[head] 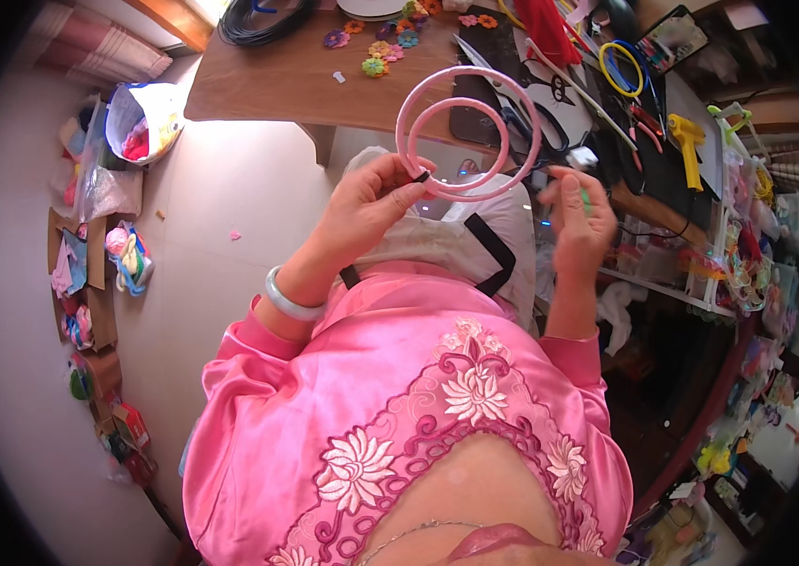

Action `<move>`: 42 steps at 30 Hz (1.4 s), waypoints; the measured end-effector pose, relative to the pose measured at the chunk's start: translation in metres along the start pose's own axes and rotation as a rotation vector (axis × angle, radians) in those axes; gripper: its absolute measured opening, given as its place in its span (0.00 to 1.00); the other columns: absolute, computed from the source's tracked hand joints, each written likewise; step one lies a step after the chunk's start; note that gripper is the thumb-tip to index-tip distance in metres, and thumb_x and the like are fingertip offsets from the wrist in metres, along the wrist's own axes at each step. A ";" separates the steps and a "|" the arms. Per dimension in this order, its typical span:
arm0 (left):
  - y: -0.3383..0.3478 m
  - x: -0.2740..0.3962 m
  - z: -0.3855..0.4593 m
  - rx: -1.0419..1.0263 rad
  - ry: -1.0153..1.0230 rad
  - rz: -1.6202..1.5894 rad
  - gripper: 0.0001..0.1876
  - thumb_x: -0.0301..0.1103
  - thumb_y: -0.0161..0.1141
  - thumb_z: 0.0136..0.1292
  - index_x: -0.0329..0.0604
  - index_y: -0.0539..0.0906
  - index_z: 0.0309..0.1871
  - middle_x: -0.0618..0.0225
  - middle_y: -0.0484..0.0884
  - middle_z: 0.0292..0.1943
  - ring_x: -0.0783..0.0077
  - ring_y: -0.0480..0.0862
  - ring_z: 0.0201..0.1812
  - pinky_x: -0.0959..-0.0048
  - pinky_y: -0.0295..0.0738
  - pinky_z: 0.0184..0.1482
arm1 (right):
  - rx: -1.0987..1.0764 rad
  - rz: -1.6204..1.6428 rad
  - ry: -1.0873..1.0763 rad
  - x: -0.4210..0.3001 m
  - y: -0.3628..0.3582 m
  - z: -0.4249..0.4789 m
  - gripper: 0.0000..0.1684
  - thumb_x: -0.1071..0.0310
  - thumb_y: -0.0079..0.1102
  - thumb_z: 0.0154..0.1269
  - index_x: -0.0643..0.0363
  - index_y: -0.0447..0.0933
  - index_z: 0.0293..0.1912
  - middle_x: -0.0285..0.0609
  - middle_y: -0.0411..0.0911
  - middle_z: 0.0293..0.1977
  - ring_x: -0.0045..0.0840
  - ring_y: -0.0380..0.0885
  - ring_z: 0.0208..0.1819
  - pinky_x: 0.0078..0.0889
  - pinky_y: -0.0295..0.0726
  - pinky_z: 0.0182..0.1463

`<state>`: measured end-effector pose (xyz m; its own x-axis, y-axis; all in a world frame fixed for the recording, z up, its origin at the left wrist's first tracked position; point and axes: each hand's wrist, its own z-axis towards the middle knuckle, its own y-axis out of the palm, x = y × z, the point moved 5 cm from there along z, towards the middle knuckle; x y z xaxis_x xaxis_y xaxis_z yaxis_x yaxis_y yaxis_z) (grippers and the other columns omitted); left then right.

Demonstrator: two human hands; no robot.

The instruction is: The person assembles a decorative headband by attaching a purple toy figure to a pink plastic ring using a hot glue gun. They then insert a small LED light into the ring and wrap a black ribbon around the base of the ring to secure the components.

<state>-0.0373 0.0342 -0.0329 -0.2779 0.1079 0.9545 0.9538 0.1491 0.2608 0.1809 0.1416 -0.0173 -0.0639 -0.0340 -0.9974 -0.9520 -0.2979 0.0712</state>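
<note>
My left hand (378, 198) pinches two joined hoops wrapped in pale pink material, a larger ring (470, 71) around a smaller ring (502, 134). They meet at a short black band (422, 176) between thumb and fingers. To the right, apart from the hoops, is my right hand (580, 219), raised and slightly blurred. A small green object (587, 201) shows among its fingers, mostly hidden, so its kind is unclear. Both hands are above my lap, just short of the wooden table (265, 85).
Large scissors (491, 67) lie on a dark mat, near red-handled pliers (647, 134) and a yellow glue gun (688, 148). Several crocheted flowers (378, 53) and a coil of dark wire (265, 21) rest on the table. Bags and boxes (81, 276) line the left wall.
</note>
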 end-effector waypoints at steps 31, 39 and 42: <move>0.002 -0.031 -0.006 -0.338 -0.494 -0.533 0.20 0.44 0.52 0.68 0.31 0.75 0.48 0.59 0.80 0.39 0.63 0.84 0.41 0.73 0.81 0.41 | -0.898 -0.623 -0.073 -0.006 0.104 -0.001 0.03 0.76 0.56 0.59 0.66 0.76 0.35 0.41 0.77 0.26 0.19 0.75 0.29 0.22 0.73 0.34; -0.006 -0.028 -0.008 -0.482 -0.351 -0.363 0.19 0.31 0.56 0.65 0.29 0.73 0.55 0.56 0.80 0.48 0.63 0.83 0.46 0.68 0.74 0.55 | -0.865 -0.452 0.044 0.001 0.099 0.000 0.07 0.75 0.60 0.55 0.64 0.75 0.36 0.44 0.77 0.26 0.28 0.78 0.30 0.27 0.75 0.36; -0.005 -0.025 -0.008 -0.534 -0.296 -0.348 0.22 0.27 0.56 0.63 0.29 0.69 0.59 0.56 0.79 0.49 0.62 0.82 0.49 0.69 0.72 0.57 | -0.865 -0.449 -0.146 -0.003 0.095 0.001 0.08 0.76 0.59 0.55 0.65 0.74 0.37 0.43 0.78 0.26 0.26 0.78 0.30 0.26 0.75 0.35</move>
<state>-0.0344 0.0225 -0.0572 -0.5244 0.4159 0.7430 0.7080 -0.2718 0.6518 0.0902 0.1140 -0.0075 0.1582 0.3539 -0.9218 -0.3536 -0.8514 -0.3875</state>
